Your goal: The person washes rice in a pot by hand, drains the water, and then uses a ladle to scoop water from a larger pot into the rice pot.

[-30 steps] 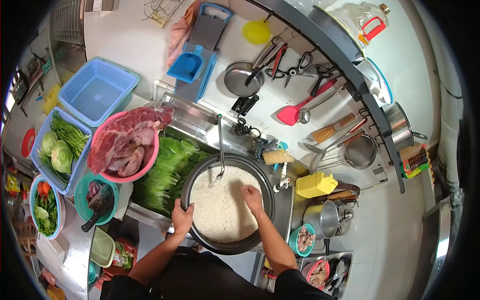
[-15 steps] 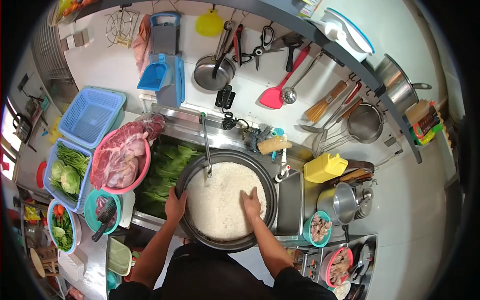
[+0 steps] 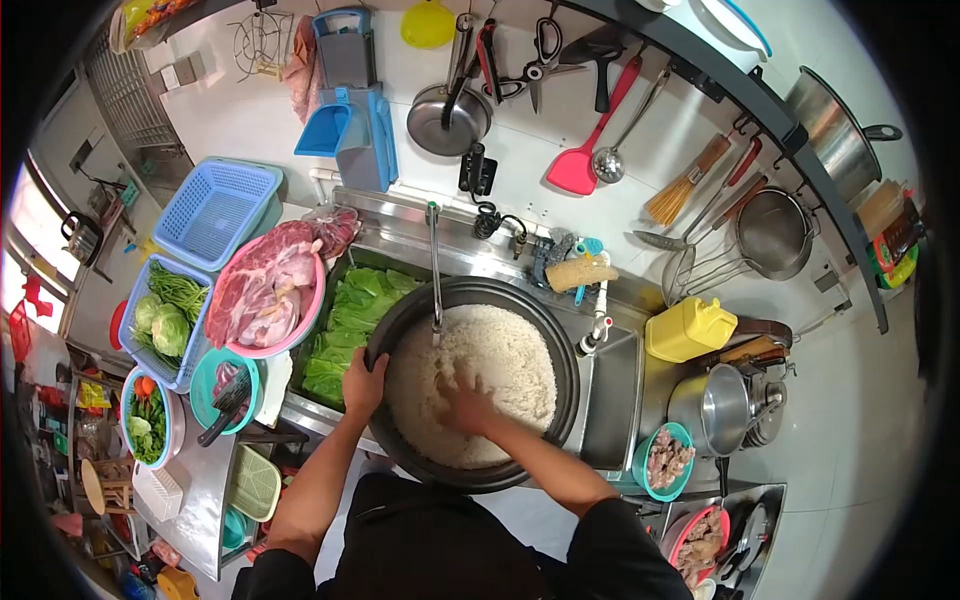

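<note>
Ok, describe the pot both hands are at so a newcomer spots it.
Find the steel sink under the hanging utensils. On it sits a wide round black pot of white rice. Nearby are a pink plastic bowl and a teal plastic bowl; it alone is black.

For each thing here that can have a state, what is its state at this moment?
black pot, no lid, nearly full.
rice, white, heaped inside the pot.
left hand, gripping the pot rim.
right hand, pressed into the rice, blurred.
tap, spout over the rice; flow unclear.
pink bowl, full of raw meat.
far blue basket, empty.
</note>
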A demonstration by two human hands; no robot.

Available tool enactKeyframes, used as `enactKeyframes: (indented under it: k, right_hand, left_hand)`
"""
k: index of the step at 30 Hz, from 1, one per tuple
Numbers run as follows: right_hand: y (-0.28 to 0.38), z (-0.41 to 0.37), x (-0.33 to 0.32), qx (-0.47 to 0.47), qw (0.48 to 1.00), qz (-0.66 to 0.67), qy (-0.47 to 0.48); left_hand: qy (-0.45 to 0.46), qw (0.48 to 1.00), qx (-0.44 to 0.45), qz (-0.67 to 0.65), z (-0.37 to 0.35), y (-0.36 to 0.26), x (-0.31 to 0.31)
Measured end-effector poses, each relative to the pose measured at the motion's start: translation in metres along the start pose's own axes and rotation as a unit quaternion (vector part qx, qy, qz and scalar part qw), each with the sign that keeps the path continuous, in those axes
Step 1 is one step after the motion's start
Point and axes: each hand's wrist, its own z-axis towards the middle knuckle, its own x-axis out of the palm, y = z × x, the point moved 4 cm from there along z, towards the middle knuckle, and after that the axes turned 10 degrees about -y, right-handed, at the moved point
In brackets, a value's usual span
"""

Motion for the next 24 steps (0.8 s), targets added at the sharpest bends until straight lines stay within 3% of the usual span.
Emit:
enactKeyframes:
  k: [4, 7, 10, 13, 16, 19, 22, 24]
  right_hand:
    - [-0.025, -0.059, 0.011, -0.071, 0.985, -0.133, 0.079]
    - [-0.056, -0.045, 0.025, -0.003, 0.98, -0.163, 0.113]
    - [-0.087, 0.006, 0.049, 0.14, 0.99, -0.005, 0.013]
    - [-0.092, 0.084, 0.091, 0.199, 0.979, -0.004, 0.032]
    - [-0.059, 0.112, 0.083, 0.25, 0.962, 0.065, -0.092]
    - [-0.014, 0.092, 0.05, 0.225, 0.97, 0.042, -0.078]
    - [0.001, 0.061, 0.036, 0.006, 1.0, -0.018, 0.015]
    - [-0.021, 0.047, 0.052, -0.122, 0.992, -0.028, 0.011]
  left_hand:
    - [0.016, 0.999, -0.013, -0.049, 0.003, 0.004, 0.001]
    - [0.022, 0.996, -0.013, -0.081, 0.002, 0.005, 0.001]
    - [0.016, 0.996, -0.005, -0.084, 0.002, 0.005, 0.0]
    - [0.016, 0.997, -0.014, -0.071, -0.001, 0.003, -0.003]
    - [0.013, 0.999, -0.018, -0.047, 0.001, 0.004, -0.002]
    - [0.014, 0.999, -0.041, -0.001, -0.001, -0.005, -0.007]
    - [0.016, 0.999, -0.05, 0.01, -0.001, -0.007, -0.009]
    - [0.019, 0.998, -0.059, -0.01, -0.001, -0.008, -0.011]
